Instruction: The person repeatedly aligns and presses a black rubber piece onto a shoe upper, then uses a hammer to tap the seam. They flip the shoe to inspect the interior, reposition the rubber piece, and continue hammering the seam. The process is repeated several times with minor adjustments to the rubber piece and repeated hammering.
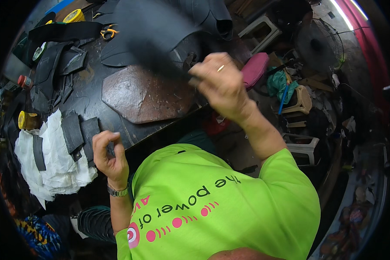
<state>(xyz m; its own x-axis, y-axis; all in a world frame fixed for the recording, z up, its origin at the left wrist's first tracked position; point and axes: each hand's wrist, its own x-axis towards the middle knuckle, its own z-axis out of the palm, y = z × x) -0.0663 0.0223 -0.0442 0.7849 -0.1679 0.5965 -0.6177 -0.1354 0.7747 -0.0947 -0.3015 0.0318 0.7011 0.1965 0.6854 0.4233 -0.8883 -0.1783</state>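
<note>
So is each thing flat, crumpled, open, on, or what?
Right hand: curled, blurred, seemingly gripping black piece
Left hand: loosely curled, seems empty
Brown board: lying flat
White sheet: crumpled, dark strips on it
Fan: upright; can't tell if it's on
Scissors: lying down; open or shut unclear

one blurred dark piece (154, 32) is showing toward eleven o'clock, one octagonal board (141, 96) toward ten, one fan (318, 45) toward two and three plastic stools (306, 102) between one and three.

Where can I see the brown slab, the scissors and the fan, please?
Brown slab (136, 97): head view, on its bare top surface.
Scissors (111, 31): head view, on the orange handle.
Fan (317, 45): head view, on the middle of its round cage.
</note>
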